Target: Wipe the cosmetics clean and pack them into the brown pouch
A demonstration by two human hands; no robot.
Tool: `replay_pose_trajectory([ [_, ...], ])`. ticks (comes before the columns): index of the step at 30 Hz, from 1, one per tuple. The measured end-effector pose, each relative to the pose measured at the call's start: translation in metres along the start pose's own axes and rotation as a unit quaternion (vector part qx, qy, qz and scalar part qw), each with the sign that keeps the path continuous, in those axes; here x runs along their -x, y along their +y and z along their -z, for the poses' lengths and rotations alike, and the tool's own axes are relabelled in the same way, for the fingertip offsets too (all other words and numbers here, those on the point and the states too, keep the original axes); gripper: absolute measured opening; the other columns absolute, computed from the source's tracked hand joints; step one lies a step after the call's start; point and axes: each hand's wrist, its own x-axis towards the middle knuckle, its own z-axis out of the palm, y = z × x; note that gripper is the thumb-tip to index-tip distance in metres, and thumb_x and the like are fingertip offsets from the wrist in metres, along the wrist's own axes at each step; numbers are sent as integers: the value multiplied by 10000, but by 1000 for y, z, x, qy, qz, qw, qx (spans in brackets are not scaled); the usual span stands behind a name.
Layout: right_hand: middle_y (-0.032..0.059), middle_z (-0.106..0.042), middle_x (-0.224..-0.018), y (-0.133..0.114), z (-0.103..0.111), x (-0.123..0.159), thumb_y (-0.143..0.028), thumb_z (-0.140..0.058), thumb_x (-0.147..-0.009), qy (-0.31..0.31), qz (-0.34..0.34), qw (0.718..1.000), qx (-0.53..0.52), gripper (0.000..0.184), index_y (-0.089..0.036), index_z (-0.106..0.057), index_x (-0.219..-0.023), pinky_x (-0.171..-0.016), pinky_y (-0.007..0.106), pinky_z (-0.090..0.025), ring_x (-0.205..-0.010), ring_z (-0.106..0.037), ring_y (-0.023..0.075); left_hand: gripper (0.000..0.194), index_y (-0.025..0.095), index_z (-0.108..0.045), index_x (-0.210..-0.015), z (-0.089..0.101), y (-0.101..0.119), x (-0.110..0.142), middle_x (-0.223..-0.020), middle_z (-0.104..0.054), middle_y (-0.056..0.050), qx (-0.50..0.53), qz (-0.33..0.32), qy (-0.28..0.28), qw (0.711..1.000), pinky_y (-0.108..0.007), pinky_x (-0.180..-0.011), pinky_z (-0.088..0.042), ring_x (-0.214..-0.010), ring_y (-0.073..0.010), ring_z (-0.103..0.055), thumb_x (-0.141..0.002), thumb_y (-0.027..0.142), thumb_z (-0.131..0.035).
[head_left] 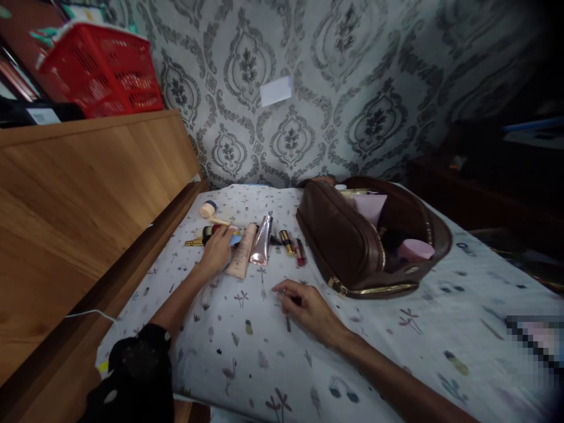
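Note:
My left hand (217,251) reaches into a group of cosmetics on the patterned cloth. Its fingers are bent down around something mostly hidden, beside a light blue item (235,240). Just right of it lie a beige tube (244,252) and a shiny rose-pink tube (262,241). A gold-and-black lipstick (286,242) and a small red lip gloss tube (300,252) lie farther right. My right hand (308,306) hovers low over the cloth, fingers loosely curled with nothing visible in them. Near it stands an unzipped brown cosmetic bag (343,229), holding a pink tube (371,207) and a pink round-topped item (415,249).
A beige jar with a dark lid (208,209) lies at the far left of the cosmetics. A wooden panel (97,176) borders the left side, with a red basket (106,70) on top. Patterned wallpaper (291,141) rises behind the cloth-covered surface (264,352).

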Motion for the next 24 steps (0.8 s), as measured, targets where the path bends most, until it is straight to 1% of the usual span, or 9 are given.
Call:
replay_pose_trajectory([
  [3, 12, -621, -610, -3, 0, 0, -254, -465, -875, -5, -4, 1000, -6, 273, -124, -682, -977, -560, 258, -379, -560, -517, 138, 480, 110, -476, -1343, -9, -3, -29, -1345, -543, -155, -32, 18, -18, 999, -377, -1075, -385, -1272, -243, -484, -874, 40, -401],
  [6, 15, -625, -616, -3, 1, 0, -231, -467, -870, -8, -1, 1000, -8, 266, -115, -686, -967, -583, 255, -381, -576, -518, 136, 424, 61, -507, -1299, -20, -5, -46, -1328, -553, -209, -41, 16, -31, 999, -431, -1082, -356, -1289, -281, -469, -891, 65, -392],
  [8, 13, -627, -618, -2, 1, 0, -212, -472, -861, -9, -2, 1000, -9, 260, -115, -690, -963, -586, 250, -378, -580, -517, 134, 350, 81, -560, -1224, -27, -5, -50, -1259, -599, -201, -42, 8, -42, 998, -457, -1068, -354, -1246, -293, -502, -902, 117, -427],
  [10, 8, -624, -613, 0, 1, -1, -205, -483, -852, -9, -2, 1000, -10, 251, -119, -695, -957, -583, 245, -370, -574, -510, 131, 283, 125, -597, -1152, -31, -5, -51, -1188, -633, -167, -40, 0, -48, 998, -467, -1051, -357, -1179, -286, -545, -911, 167, -455],
  [12, 2, -619, -605, 2, 1, -2, -209, -492, -850, -8, 0, 1000, -10, 244, -124, -697, -951, -578, 241, -363, -566, -504, 129, 249, 159, -613, -1108, -33, -5, -49, -1151, -639, -142, -33, -7, -45, 998, -464, -1042, -357, -1132, -272, -564, -916, 182, -457],
  [14, -1, -615, -599, 3, 1, -2, -208, -493, -848, -9, 3, 1000, -12, 241, -130, -697, -950, -570, 238, -356, -559, -504, 129, 237, 170, -621, -1082, -35, -4, -46, -1133, -630, -135, -21, -11, -30, 999, -456, -1038, -360, -1115, -267, -562, -912, 172, -455],
  [17, -3, -609, -594, 3, 2, -2, -194, -483, -840, -8, 8, 1000, -11, 244, -134, -697, -941, -567, 238, -352, -554, -505, 130, 245, 165, -619, -1086, -38, -2, -42, -1139, -599, -144, 7, -3, 12, 1000, -457, -1010, -392, -1103, -279, -547, -895, 156, -466],
  [21, -3, -601, -585, 4, 1, -2, -201, -478, -835, 0, 11, 1000, -15, 244, -132, -694, -927, -566, 241, -355, -554, -505, 132, 376, 156, -573, -1194, -42, 0, -34, -1237, -518, -164, 51, 21, 89, 995, -473, -1000, -423, -1156, -289, -506, -850, 74, -446],
  [24, -4, -594, -580, 8, 0, -2, -229, -484, -839, 9, 14, 999, -28, 244, -131, -689, -926, -567, 245, -364, -559, -511, 135, 453, 135, -548, -1241, -40, 3, -28, -1271, -466, -168, 79, 34, 133, 987, -442, -1032, -422, -1205, -279, -477, -808, 36, -457],
])
